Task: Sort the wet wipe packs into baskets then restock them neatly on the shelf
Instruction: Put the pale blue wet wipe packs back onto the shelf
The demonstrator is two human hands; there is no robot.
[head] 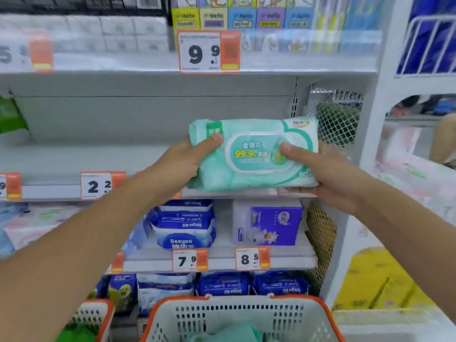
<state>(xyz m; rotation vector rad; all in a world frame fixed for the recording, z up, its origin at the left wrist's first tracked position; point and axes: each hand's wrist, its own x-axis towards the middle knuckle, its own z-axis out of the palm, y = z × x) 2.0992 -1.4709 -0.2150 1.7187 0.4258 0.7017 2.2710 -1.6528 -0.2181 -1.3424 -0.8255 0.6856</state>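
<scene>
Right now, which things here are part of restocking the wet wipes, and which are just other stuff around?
Part of the job: mint wipe pack, gripped by left hand and right hand; bare middle shelf; white-and-orange basket.

Just around: blue Deeyeo packs; purple tissue pack; 9.9 price tag.

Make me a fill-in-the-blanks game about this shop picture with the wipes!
1. The mint green wipe pack is held by ____ hands: the left hand and the right hand.
2. The big yellow number printed on the pack reads ____.
3. The basket below the hands has a rim coloured ____.
4. The price tag under the purple pack shows 8 and ____.

Missing words: two; 99.9; orange; 5
</scene>
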